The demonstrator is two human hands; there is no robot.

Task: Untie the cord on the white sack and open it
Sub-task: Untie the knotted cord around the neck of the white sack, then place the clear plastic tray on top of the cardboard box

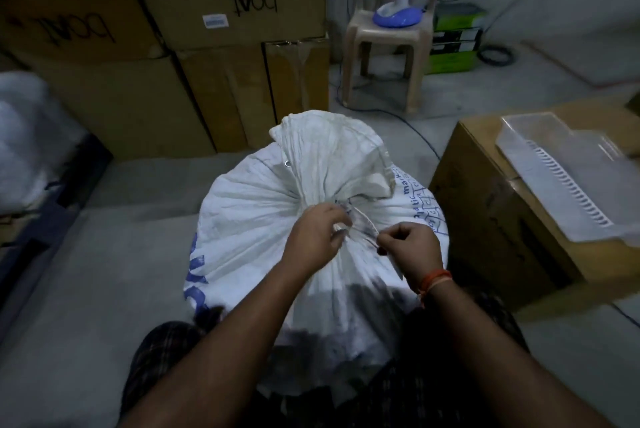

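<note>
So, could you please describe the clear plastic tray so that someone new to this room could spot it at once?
Start at the big white sack standing in the middle of the floor, then look to its right, where a brown cardboard box sits. The clear plastic tray lies on top of that box; it alone is see-through, with a row of slots along one side.

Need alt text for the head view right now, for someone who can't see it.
Both hands work the cord at the gathered neck of a full white sack: the left hand and right hand each pinch it. Cardboard boxes stand behind.
</note>
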